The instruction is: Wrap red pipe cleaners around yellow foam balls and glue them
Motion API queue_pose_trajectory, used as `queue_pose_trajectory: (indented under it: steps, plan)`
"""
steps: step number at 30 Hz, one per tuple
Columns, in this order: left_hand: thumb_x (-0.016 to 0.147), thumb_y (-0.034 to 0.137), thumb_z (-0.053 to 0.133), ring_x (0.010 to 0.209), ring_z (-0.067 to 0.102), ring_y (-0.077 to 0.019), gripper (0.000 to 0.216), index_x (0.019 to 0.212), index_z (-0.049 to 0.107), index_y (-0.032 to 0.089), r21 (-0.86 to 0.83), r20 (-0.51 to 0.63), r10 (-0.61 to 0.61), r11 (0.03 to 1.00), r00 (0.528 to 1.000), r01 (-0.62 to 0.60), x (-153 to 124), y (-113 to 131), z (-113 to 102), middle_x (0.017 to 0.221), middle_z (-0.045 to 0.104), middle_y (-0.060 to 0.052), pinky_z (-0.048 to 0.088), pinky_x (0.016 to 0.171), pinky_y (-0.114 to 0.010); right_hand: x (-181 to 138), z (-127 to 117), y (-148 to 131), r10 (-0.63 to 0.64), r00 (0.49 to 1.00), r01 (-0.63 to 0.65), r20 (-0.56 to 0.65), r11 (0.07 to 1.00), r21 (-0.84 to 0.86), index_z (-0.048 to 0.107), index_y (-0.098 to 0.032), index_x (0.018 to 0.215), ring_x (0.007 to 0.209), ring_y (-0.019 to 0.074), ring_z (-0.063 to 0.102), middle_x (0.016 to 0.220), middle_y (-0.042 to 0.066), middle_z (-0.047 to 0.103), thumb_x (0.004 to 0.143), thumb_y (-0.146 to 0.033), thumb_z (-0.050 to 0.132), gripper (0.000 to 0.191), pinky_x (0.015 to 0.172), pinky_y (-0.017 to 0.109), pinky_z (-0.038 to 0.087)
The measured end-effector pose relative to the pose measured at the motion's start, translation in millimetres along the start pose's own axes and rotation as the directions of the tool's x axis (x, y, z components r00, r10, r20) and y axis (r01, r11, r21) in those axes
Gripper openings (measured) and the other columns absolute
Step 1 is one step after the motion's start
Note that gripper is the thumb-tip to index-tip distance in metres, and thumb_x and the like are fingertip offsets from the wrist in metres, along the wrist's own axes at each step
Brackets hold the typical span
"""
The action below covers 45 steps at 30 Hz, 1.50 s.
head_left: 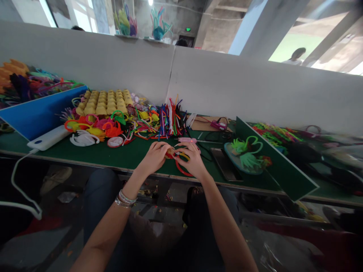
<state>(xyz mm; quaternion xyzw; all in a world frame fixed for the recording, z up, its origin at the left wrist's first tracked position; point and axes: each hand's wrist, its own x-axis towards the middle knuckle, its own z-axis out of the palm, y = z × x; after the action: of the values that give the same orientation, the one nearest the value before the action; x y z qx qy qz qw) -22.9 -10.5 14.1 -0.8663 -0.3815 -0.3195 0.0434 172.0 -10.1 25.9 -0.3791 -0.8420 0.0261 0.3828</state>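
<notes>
The left hand (157, 154) pinches a small red-and-tan piece (169, 153) over the table's near edge; the right hand (193, 156) curls its fingers against it, whether gripping I cannot tell. A pink tool (187, 140) lies just beyond. Rightward, a shallow oval dish (249, 172) holds green tufted figures (251, 160); leftward, a yellow egg tray (103, 102) sits behind fuzzy bright pieces (102, 127).

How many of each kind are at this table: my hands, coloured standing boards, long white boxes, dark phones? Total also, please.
Hands: 2 (left hand, right hand)
Boards: 2 (blue board, green board)
Long white box: 1
Dark phone: 1
Total: 6
</notes>
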Motion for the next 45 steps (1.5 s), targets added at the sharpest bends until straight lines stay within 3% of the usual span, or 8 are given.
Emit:
queue_pose_trajectory:
  steps: [45]
  plan:
    - [0.072,0.001,0.045,0.111,0.050,-0.0224,0.041,0.110,0.046,0.017,-0.014,0.015,-0.022,1.000,1.000,0.022,0.6,1.0,-0.7,0.109,0.059,-0.011,0.037,0.095,-0.041,0.2,1.9,-2.1,0.002,1.000,-0.002,-0.015,1.000,-0.006,0.066,-0.025,0.088,0.105,0.0231,0.055,0.105,0.005,0.061,0.078,-0.026,0.061,0.011,0.092,0.042,0.043]
